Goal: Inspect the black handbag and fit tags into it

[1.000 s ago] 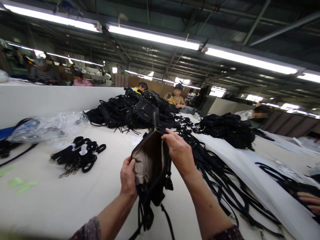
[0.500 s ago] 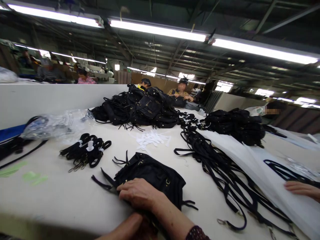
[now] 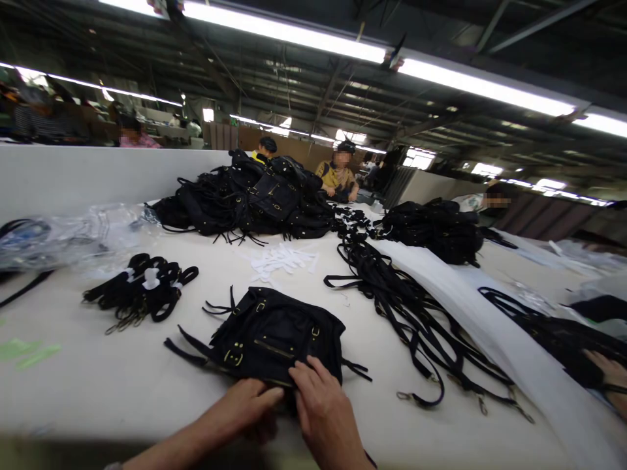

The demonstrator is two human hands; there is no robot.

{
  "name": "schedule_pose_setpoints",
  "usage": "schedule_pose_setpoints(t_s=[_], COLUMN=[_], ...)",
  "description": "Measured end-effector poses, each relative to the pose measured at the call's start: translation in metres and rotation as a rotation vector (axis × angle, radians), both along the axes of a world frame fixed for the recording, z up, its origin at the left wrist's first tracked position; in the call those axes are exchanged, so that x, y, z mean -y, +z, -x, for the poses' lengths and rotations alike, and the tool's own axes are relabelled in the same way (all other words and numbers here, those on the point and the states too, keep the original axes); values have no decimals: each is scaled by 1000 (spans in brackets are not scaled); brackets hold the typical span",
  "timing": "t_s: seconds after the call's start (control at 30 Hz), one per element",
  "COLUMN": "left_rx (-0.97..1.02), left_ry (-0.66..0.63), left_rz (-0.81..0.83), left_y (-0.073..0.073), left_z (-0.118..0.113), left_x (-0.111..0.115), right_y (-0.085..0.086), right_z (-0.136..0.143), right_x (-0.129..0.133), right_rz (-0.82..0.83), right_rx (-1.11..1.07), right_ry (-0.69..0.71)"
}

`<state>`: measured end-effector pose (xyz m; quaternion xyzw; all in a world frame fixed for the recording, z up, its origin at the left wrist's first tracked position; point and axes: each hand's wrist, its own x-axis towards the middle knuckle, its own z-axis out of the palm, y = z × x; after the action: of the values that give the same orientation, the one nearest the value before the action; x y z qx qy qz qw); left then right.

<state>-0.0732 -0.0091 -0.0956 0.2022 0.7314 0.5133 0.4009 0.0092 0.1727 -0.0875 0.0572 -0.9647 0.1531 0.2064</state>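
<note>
A black bag (image 3: 281, 329) with brass buckles and a front zipper lies flat on the pale table (image 3: 122, 391), its fringed straps spread to the sides. My left hand (image 3: 252, 405) is at the bag's near edge, thumb on top and fingers curled under, gripping that edge. My right hand (image 3: 323, 408) rests on the near right part of the bag, with its fingers stretched out over the fabric.
Bundled straps (image 3: 147, 287) lie left; white tags (image 3: 281, 261) are beyond the bag. Behind is a pile of black bags (image 3: 259, 196). Long straps (image 3: 406, 313) and white sheeting (image 3: 470, 313) run along the right. A co-worker's hand (image 3: 607, 369) is far right.
My right hand has moved right and back from the bag's left side, uncovering its front. My left hand has come into view at the near edge. The camera view has shifted.
</note>
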Motion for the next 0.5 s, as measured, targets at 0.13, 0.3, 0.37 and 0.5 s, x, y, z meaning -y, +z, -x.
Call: schedule_pose_setpoints(t_s=[0.13, 0.3, 0.37, 0.5], left_rx=[-587, -1120, -1153, -1238], left_ry=[-129, -412, -542, -613], left_rz=[54, 163, 267, 286], left_y=[55, 57, 36, 6], left_z=[10, 41, 53, 68], left_x=[21, 20, 14, 10], right_y=[18, 30, 26, 22], right_z=[16, 34, 35, 20], right_x=[-13, -29, -33, -35], right_rz=[382, 616, 603, 473], right_rx=[114, 170, 155, 63], right_ry=[26, 36, 10, -13])
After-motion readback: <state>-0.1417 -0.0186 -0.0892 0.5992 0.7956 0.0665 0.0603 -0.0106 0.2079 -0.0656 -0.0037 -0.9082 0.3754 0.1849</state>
